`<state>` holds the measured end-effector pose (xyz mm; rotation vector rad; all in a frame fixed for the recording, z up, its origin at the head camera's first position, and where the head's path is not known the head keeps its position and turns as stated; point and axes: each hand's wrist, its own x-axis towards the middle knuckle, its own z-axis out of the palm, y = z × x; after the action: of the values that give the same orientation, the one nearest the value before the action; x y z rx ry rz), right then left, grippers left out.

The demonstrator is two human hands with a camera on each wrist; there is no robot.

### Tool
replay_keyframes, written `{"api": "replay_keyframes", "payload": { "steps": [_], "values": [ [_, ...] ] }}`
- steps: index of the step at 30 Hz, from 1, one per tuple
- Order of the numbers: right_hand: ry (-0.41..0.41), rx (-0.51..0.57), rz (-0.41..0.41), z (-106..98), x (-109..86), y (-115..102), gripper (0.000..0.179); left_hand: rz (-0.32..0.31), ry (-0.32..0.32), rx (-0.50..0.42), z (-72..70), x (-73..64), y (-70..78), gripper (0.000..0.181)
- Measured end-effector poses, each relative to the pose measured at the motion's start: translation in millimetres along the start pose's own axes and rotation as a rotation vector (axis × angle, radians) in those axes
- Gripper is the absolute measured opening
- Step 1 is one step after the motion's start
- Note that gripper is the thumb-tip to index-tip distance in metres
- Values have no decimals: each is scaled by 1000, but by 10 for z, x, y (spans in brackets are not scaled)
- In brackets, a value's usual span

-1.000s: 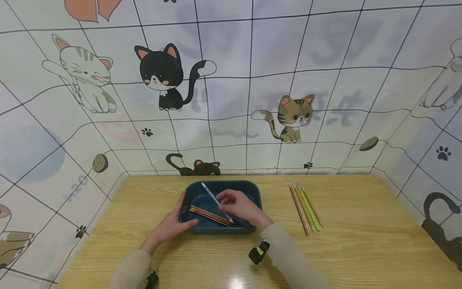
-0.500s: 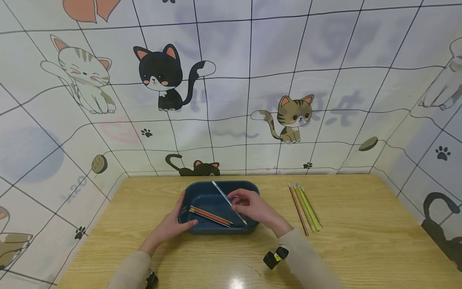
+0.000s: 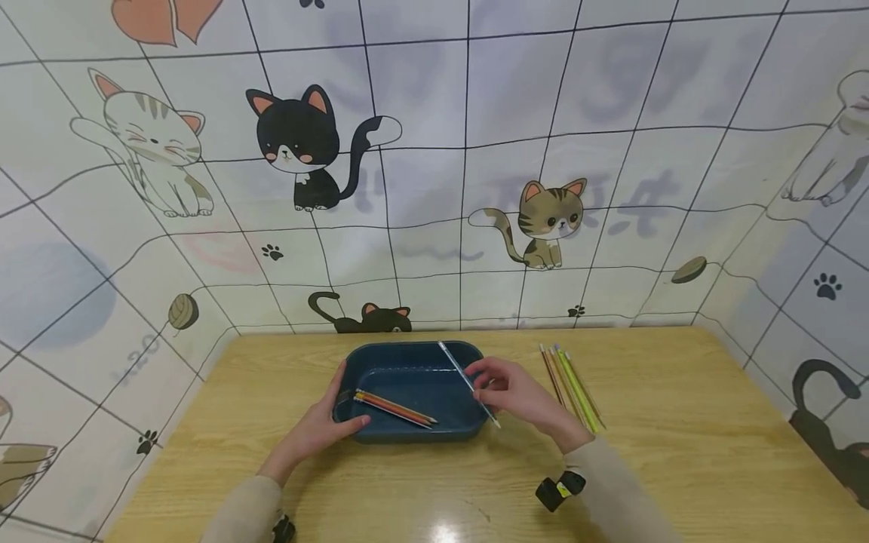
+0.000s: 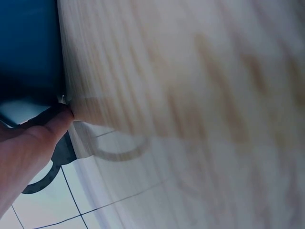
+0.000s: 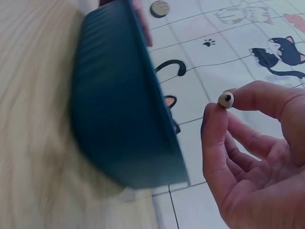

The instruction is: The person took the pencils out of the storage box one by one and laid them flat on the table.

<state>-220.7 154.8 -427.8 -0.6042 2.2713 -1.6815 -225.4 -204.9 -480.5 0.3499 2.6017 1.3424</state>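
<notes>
A light blue-white pencil (image 3: 453,363) is pinched between thumb and fingers of my right hand (image 3: 516,392), slanting over the right rim of a dark blue rectangular dish (image 3: 407,436). In the right wrist view the tip of this pencil (image 5: 226,99) points at the camera, and the dish (image 5: 119,95) stands to the left of the hand. My left hand (image 3: 319,426) grips the dish's left end, its thumb over the front rim. Inside the dish, at the left, lie several pencils (image 3: 397,408) in orange, yellow and dark tones. The left wrist view has that hand (image 4: 33,148) at the dish's corner (image 4: 28,52).
To the right of the dish, several pencils (image 3: 572,385) in brown, tan and lime green lie side by side on the wooden table (image 3: 679,422). A cat-patterned wall covering (image 3: 428,188) rises behind the table and along both sides.
My right hand has carried the light pencil rightward, from above the pencils in the dish to the dish's right rim. The left hand keeps its grip on the dish.
</notes>
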Motion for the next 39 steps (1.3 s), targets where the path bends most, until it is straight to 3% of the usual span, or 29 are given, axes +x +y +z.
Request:
{"api": "replay_keyframes", "payload": {
  "steps": [12, 23, 30, 39],
  "values": [
    [57, -73, 9, -210, -292, 215, 33, -7, 1, 7, 21, -64, 31, 103],
    [129, -129, 98, -487, -527, 386, 33, -4, -2, 1, 1, -42, -29, 104],
    [224, -178, 141, -691, -695, 509, 35, 1, -6, 2, 4, -22, -29, 103],
    [356, -449, 130, -938, -872, 679, 29, 6, -6, 3, -2, -6, -17, 103]
  ]
}}
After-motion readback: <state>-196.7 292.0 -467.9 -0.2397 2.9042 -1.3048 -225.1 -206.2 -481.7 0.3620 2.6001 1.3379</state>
